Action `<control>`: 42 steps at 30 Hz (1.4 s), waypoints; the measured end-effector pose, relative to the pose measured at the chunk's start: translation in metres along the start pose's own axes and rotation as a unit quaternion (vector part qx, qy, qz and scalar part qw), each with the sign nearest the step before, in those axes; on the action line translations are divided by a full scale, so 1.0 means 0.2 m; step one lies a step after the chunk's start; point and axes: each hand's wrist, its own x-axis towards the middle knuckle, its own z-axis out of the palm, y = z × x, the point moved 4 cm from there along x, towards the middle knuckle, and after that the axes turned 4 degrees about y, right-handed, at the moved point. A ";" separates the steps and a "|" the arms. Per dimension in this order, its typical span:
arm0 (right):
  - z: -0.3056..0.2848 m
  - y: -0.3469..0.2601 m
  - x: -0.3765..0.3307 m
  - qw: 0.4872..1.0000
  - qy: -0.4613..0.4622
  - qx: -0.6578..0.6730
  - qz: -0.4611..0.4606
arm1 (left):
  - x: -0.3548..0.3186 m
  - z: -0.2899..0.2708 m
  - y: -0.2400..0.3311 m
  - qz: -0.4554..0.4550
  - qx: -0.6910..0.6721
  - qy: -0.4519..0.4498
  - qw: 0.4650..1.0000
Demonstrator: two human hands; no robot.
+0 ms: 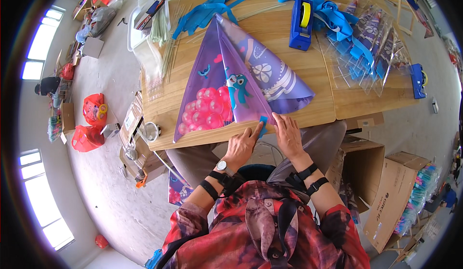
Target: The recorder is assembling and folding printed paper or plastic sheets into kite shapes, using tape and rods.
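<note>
A folded purple kite [205, 83], printed with a blue bird and pink balls, lies on the wooden table before me. One half is turned over, showing white flower patterns. At the near edge, my left hand [241, 148] pinches a small blue strip [263, 125] between thumb and index finger beside the kite's lower corner. Just to its right, my right hand [289, 136] has its fingertips on that corner of the purple sheet, closed on the edge; its thumb is partly hidden. Both hands are close together at the table's front edge.
Blue ribbons [207, 11] and thin sticks [171, 52] lie at the back. A blue tape dispenser [300, 25] stands behind the kite. Packed kites [374, 52] in clear bags lie right. A white bin [136, 37] sits back left. Cardboard boxes [393, 196] stand at my right.
</note>
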 end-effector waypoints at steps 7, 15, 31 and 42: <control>0.00 0.00 0.01 1.000 -0.003 0.007 0.003 | 0.00 -0.01 -0.01 0.010 -0.017 0.006 1.000; -0.05 0.00 0.04 0.999 0.002 0.048 0.016 | 0.01 -0.01 -0.02 0.014 -0.015 -0.008 1.000; -0.38 0.82 1.03 0.901 0.200 0.288 0.255 | 0.01 -0.05 -0.01 0.064 -0.027 0.102 0.992; -0.32 0.93 1.30 0.885 0.038 0.286 0.366 | -0.02 -0.03 -0.02 0.041 -0.046 0.078 0.995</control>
